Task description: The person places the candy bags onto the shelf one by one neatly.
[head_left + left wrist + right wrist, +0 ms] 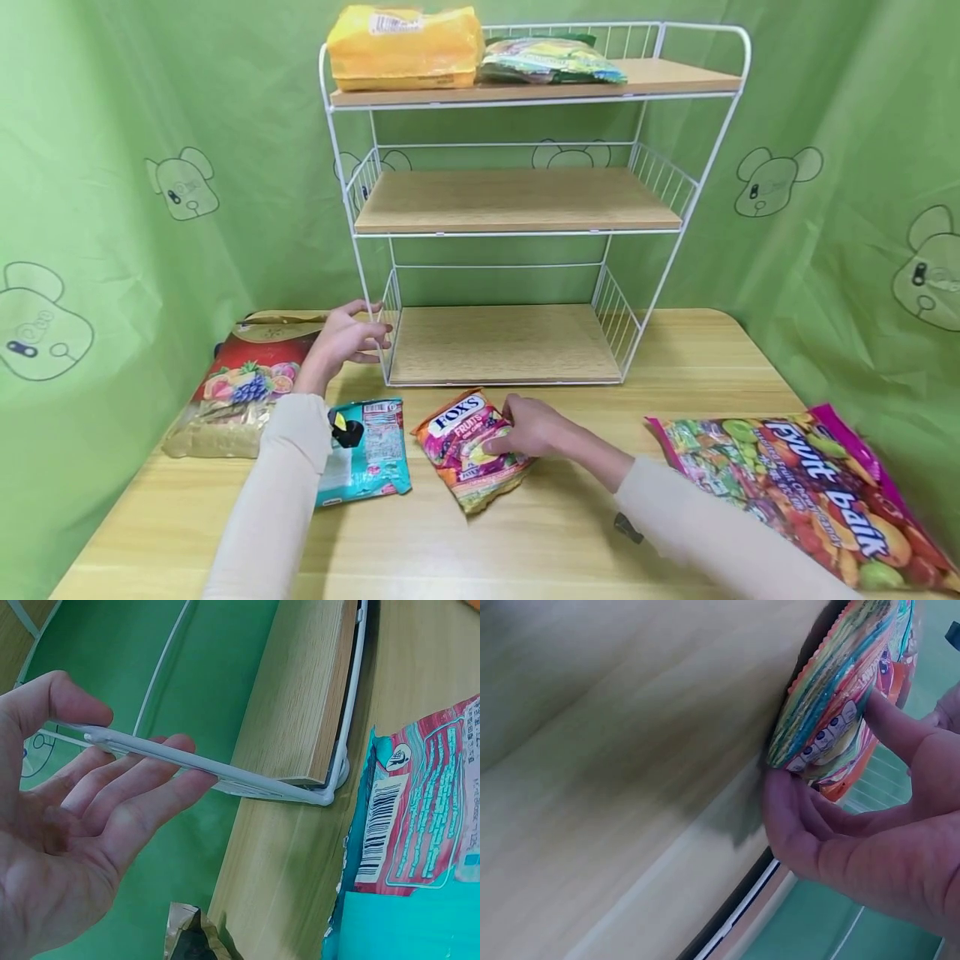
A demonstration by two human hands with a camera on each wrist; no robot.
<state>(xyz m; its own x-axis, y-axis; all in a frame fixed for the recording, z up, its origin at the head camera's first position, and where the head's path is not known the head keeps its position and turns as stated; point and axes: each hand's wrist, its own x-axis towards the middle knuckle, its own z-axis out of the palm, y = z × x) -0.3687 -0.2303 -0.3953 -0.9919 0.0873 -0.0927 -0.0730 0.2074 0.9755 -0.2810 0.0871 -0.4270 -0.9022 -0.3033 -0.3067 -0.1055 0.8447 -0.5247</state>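
Fox's crinkled bag (pixel 463 446) is pinched by the right hand (pixel 536 427), the left hand (pixel 347 337) loosely gripping slender rack tubing (pixel 262 784).

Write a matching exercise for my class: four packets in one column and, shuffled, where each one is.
Column one
1. Fox's candy bag
2. Yellow packet
3. Teal packet
4. Fruit balik bag

Column two
A. On the top shelf
B. At the right side of the table
C. Held by the fingers of the right hand
D. Partly hidden by the left sleeve

Pairs: 1-C, 2-A, 3-D, 4-B
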